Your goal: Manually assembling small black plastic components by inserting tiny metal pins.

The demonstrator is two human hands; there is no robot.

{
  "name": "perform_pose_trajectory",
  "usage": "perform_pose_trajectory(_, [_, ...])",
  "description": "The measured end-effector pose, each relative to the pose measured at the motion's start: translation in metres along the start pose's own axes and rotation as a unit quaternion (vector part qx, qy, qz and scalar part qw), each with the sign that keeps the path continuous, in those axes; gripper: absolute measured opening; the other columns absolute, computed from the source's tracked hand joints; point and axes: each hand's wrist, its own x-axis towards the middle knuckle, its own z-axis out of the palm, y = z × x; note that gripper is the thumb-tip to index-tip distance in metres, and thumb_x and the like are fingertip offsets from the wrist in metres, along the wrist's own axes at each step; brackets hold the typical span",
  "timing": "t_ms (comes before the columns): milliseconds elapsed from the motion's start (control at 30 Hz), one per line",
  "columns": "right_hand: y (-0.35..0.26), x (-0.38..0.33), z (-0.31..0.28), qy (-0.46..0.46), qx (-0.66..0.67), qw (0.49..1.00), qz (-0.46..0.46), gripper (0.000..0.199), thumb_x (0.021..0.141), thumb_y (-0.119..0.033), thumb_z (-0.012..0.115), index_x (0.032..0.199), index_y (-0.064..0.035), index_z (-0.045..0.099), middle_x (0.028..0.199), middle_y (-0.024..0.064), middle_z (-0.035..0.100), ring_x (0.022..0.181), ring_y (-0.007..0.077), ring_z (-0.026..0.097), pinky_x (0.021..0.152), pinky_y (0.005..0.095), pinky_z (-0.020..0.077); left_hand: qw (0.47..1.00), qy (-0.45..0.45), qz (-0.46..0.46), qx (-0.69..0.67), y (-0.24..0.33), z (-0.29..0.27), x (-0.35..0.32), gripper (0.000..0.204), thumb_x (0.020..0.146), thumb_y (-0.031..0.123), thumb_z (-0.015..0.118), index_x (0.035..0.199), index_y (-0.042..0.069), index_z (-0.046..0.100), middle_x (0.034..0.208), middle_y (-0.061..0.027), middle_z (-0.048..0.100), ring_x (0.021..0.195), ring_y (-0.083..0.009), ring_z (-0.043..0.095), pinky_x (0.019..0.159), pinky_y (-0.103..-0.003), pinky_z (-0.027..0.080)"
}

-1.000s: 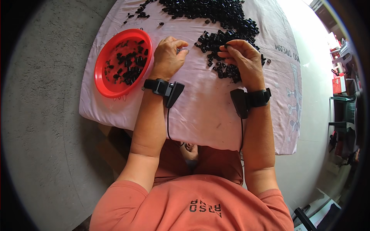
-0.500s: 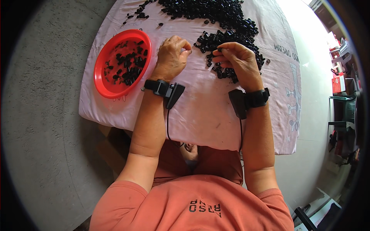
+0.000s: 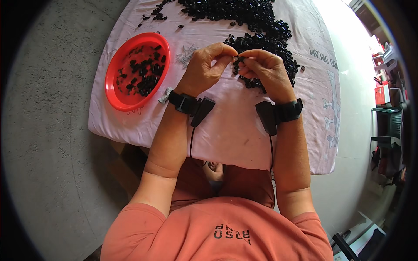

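My left hand (image 3: 205, 68) and my right hand (image 3: 271, 73) meet fingertip to fingertip over the table. Between the right thumb and forefinger is a small black plastic piece (image 3: 241, 60). The left thumb and forefinger pinch a tiny silvery piece against it; its exact shape is too small to tell. Thin silvery pins (image 3: 185, 55) lie in a loose heap beside the left hand. Just beyond the right hand spreads a big pile of black plastic pieces (image 3: 261, 41). To the left, a red round basin (image 3: 114, 96) holds more black pieces.
A pale printed cloth (image 3: 226, 126) covers the table. A small grey crumpled item (image 3: 165, 95) lies by my left wrist. Each wrist wears a black strapped device (image 3: 203, 111) with a cable. Green chairs (image 3: 389, 122) stand at the far right.
My left hand has moved right, from beside the basin to my right fingertips, uncovering the silvery pins and the grey item. The right hand stays nearly in place.
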Motion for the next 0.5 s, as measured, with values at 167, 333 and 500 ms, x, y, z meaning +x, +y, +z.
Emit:
perform_pose_trajectory(167, [-0.003,-0.0008,0.0007,0.007,-0.014,1.0,-0.008,0.019,0.094,-0.005,0.066,0.111,0.0013,0.071,0.092,0.0061,0.071,0.081,0.0092,0.068,0.073,0.0228,0.0567,0.999,-0.021,0.017,0.022,-0.0033,0.0006,0.0006,0.011,0.092,-0.001,0.066,0.101,0.003,0.07,0.095,-0.0053,0.07,0.091,-0.0122,0.065,0.084,-0.027,0.052])
perform_pose_trajectory(333, [-0.0029,-0.0004,0.0006,0.017,-0.043,0.998,-0.03,0.017,0.092,-0.006,0.068,0.108,0.0003,0.073,0.093,0.0044,0.071,0.078,0.0063,0.064,0.073,0.0211,0.0547,0.999,-0.023,0.023,0.022,-0.0036,0.0006,0.0003,0.01,0.092,-0.001,0.066,0.101,0.003,0.07,0.095,-0.005,0.07,0.09,-0.0121,0.065,0.083,-0.027,0.052])
perform_pose_trajectory(500, [-0.0032,0.0006,0.0064,0.02,0.008,1.0,-0.023,0.021,0.094,-0.01,0.068,0.112,-0.0005,0.07,0.091,0.0035,0.072,0.079,0.008,0.068,0.071,0.0219,0.0554,1.0,0.006,-0.002,-0.013,-0.0005,0.0008,-0.0004,0.009,0.094,0.001,0.065,0.102,0.003,0.068,0.092,-0.0026,0.069,0.088,-0.0102,0.064,0.082,-0.026,0.051])
